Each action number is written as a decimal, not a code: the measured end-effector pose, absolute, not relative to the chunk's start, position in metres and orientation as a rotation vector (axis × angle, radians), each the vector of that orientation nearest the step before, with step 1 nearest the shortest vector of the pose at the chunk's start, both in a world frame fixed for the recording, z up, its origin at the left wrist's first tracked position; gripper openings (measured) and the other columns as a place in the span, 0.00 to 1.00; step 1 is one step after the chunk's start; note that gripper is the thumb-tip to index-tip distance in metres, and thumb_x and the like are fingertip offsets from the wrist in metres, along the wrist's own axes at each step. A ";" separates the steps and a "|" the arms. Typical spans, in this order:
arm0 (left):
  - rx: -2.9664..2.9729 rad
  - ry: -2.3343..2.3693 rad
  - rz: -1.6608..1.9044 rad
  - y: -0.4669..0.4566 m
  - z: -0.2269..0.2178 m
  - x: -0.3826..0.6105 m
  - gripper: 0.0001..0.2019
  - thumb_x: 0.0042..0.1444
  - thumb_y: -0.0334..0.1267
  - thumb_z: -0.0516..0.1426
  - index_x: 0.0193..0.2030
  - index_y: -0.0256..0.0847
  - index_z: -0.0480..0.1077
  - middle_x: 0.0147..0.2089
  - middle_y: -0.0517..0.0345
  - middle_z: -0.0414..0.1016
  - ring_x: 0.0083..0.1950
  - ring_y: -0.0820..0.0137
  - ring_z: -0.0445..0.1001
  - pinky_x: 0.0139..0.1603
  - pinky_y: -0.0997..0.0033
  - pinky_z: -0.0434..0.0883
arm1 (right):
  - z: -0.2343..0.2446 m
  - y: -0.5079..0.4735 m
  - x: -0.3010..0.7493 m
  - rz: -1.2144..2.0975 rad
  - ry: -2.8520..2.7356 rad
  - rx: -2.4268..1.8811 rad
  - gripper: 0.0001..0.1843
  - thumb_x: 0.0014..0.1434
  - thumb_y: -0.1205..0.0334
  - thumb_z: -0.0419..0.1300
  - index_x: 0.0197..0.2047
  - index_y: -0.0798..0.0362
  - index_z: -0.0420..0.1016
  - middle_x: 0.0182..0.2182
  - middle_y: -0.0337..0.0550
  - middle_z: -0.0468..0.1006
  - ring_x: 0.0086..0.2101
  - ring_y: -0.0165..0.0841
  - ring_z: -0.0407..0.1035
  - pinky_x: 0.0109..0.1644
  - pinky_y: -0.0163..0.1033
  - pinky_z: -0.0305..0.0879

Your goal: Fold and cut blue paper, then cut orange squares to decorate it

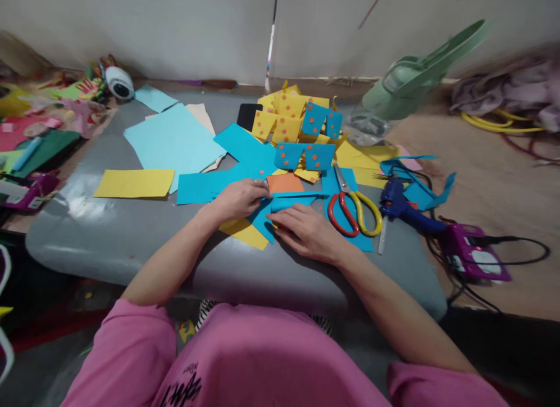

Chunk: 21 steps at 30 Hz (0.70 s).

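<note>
My left hand (242, 198), a ring on one finger, pinches the left end of a folded blue paper piece (293, 202). My right hand (306, 229) is closed over the near side of the same piece, its fingertips partly hiding it. An orange paper (286, 183) lies just beyond the fold, and a yellow paper (245, 232) is partly under the blue sheets. Right of my hands rest scissors (356, 211) with red and yellow handles. Behind them is a pile of folded yellow paper shapes (286, 127) and blue paper shapes (306, 156) with orange squares.
Light blue sheets (175, 141) and a yellow strip (133, 183) lie left on the grey table (109, 238). At the right are a blue glue gun (396, 197), a purple power box (475, 252) with cables, and a green plastic holder (398, 83). Craft scraps crowd the far left.
</note>
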<state>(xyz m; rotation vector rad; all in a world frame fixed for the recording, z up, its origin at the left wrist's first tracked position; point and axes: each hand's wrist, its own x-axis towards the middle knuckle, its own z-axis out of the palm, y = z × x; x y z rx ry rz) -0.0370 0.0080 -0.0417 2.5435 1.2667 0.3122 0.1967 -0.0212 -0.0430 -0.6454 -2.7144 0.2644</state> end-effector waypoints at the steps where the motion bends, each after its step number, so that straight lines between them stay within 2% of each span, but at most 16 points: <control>1: 2.550 1.267 0.300 0.008 -0.042 -0.037 0.21 0.62 0.29 0.49 0.55 0.41 0.77 0.58 0.50 0.78 0.56 0.61 0.76 0.53 0.66 0.73 | -0.043 -0.021 0.197 0.201 -2.696 -0.700 0.16 0.71 0.62 0.50 0.52 0.56 0.77 0.43 0.51 0.81 0.41 0.40 0.68 0.43 0.44 0.62; 5: 2.592 1.264 0.257 0.010 -0.042 -0.038 0.21 0.63 0.28 0.49 0.56 0.43 0.77 0.59 0.51 0.77 0.55 0.63 0.77 0.50 0.68 0.74 | -0.038 -0.022 0.199 -0.056 -2.732 -0.765 0.16 0.70 0.64 0.51 0.39 0.52 0.80 0.39 0.49 0.80 0.37 0.39 0.64 0.39 0.45 0.55; 7: 2.602 1.260 0.241 0.010 -0.041 -0.038 0.21 0.63 0.28 0.49 0.57 0.44 0.76 0.59 0.51 0.77 0.56 0.62 0.76 0.49 0.68 0.74 | -0.036 -0.022 0.200 -0.060 -2.769 -0.736 0.15 0.70 0.63 0.52 0.41 0.51 0.81 0.38 0.48 0.79 0.37 0.39 0.63 0.38 0.44 0.54; 10: 2.588 1.278 0.212 0.009 -0.040 -0.038 0.21 0.63 0.28 0.49 0.57 0.44 0.76 0.60 0.51 0.77 0.57 0.61 0.76 0.50 0.66 0.75 | -0.035 -0.022 0.199 0.014 -2.810 -0.696 0.16 0.70 0.63 0.52 0.50 0.49 0.81 0.39 0.48 0.79 0.37 0.38 0.62 0.39 0.44 0.54; 12: 2.584 1.288 0.212 0.009 -0.039 -0.037 0.21 0.63 0.28 0.49 0.57 0.43 0.76 0.60 0.50 0.77 0.56 0.61 0.77 0.50 0.66 0.75 | -0.035 -0.022 0.198 0.028 -2.806 -0.687 0.17 0.70 0.65 0.51 0.53 0.49 0.79 0.40 0.48 0.79 0.37 0.38 0.62 0.40 0.44 0.55; 16: 2.556 1.354 0.219 0.008 -0.041 -0.034 0.22 0.65 0.27 0.49 0.61 0.44 0.72 0.61 0.50 0.76 0.57 0.60 0.77 0.49 0.66 0.75 | -0.036 -0.020 0.199 0.030 -2.730 -0.745 0.14 0.70 0.62 0.52 0.46 0.54 0.79 0.40 0.50 0.78 0.38 0.39 0.64 0.41 0.45 0.57; 21: 2.442 1.429 0.361 0.008 -0.042 -0.033 0.22 0.67 0.27 0.47 0.65 0.44 0.67 0.59 0.50 0.78 0.58 0.63 0.77 0.51 0.67 0.73 | -0.038 -0.018 0.201 0.079 -2.727 -0.745 0.12 0.69 0.60 0.54 0.43 0.53 0.78 0.39 0.49 0.78 0.38 0.40 0.65 0.41 0.45 0.59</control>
